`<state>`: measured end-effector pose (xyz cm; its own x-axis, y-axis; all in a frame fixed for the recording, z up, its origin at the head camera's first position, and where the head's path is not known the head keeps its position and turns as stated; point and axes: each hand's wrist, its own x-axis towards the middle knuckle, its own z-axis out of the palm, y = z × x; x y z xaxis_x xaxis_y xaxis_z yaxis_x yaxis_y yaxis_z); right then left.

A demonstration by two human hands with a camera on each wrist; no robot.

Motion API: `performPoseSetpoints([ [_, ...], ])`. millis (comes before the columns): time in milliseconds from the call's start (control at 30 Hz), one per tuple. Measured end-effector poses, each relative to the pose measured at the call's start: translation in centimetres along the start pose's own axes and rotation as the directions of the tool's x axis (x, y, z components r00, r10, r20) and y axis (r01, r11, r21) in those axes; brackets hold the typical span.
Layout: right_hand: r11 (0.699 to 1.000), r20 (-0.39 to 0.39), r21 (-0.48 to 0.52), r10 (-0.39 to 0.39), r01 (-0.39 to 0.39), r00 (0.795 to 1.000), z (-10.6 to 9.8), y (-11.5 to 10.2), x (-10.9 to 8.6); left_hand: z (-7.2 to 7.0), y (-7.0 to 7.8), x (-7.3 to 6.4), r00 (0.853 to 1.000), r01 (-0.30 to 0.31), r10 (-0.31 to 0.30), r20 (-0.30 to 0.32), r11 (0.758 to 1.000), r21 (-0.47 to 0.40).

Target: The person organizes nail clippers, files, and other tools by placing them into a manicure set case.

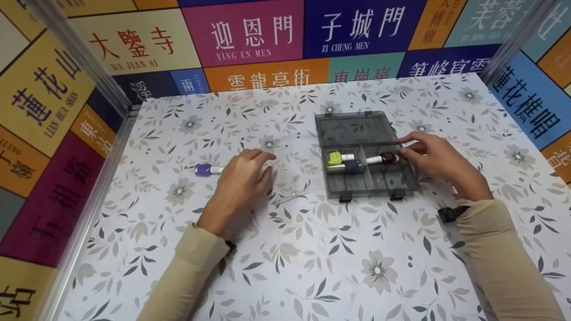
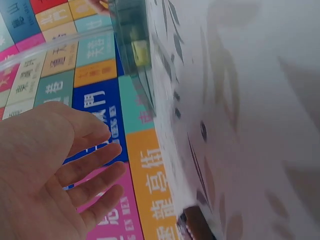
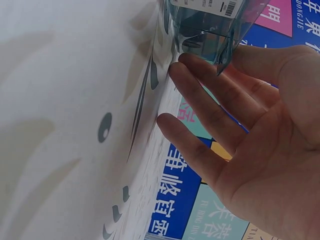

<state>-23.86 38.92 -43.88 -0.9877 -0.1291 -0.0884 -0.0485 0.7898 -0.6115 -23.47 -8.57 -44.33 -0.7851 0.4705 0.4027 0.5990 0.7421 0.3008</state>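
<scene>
My left hand (image 1: 245, 178) is low over the table, fingers loosely bent with nothing between them, as the left wrist view also shows. Just left of it lies a purple-ended white stick-like piece (image 1: 204, 170), partly hidden behind the hand. A smoky see-through compartment box (image 1: 348, 183) lies with its lid (image 1: 354, 129) folded back. My right hand (image 1: 439, 165) pinches the box's right side between thumb and fingers. Inside are pieces with a yellow-green end (image 1: 334, 158), a navy end (image 1: 352, 167) and a dark maroon end (image 1: 389, 158).
Thin clear plastic strips (image 1: 291, 196) lie between the left hand and the box. The table (image 1: 308, 267) has a leaf-and-flower print. Colourful panels with large characters (image 1: 250, 35) stand along its back and sides. A barcode label (image 3: 212, 6) shows on the box.
</scene>
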Motion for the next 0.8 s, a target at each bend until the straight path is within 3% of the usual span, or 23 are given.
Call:
performPoseSetpoints([
  [167, 1.0, -0.003, -0.008, -0.011, 0.011, 1.0, 0.1, 0.0, -0.1, -1.1, -1.6, -0.3, 0.998, 0.06, -0.06, 0.005, 0.997, 0.039],
  [433, 1.0, 0.006, 0.0, -0.016, 0.016, 1.0, 0.0, 0.0, -0.1, -2.5, -4.4, -1.0, 0.992, 0.114, -0.11, -0.056, 0.991, 0.066],
  [700, 1.0, 0.001, 0.01, -0.01, 0.01, 1.0, 0.1, 0.1, -0.1, -3.1, -6.5, -1.8, 0.966, 0.257, -0.258, 0.02, 0.966, 0.036],
  [800, 1.0, -0.003, 0.01, -0.016, 0.016, 1.0, 0.1, 0.0, 0.0, -3.4, -6.9, -2.0, 0.957, 0.286, -0.287, 0.034, 0.958, 0.039],
])
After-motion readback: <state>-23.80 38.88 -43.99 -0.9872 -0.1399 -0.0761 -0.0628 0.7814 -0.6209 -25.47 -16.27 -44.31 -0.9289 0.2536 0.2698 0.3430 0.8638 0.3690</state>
